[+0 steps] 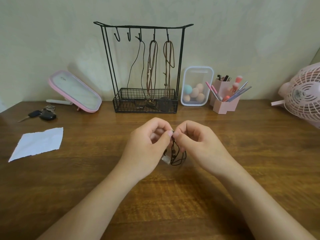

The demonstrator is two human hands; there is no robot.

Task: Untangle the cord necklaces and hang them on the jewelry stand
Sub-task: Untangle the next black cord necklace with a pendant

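Observation:
A black wire jewelry stand (143, 66) stands at the back of the wooden table against the wall. Three cord necklaces hang from its right three hooks: a thin black one (138, 63), a brown one (152, 66) and another brown one (168, 63). The two left hooks are bare. In front of the stand, my left hand (149, 144) and my right hand (197, 142) meet fingertip to fingertip. Both pinch the top of a tangled black cord necklace (176, 155) that dangles between them, with small beads and a pale pendant at its bottom left.
A pink-framed mirror (74, 90) leans at the back left, with car keys (43, 115) and a white paper (38, 144) in front of it. Right of the stand are a clear box of sponges (196, 85), a pink brush holder (225, 99) and a pink fan (304, 96).

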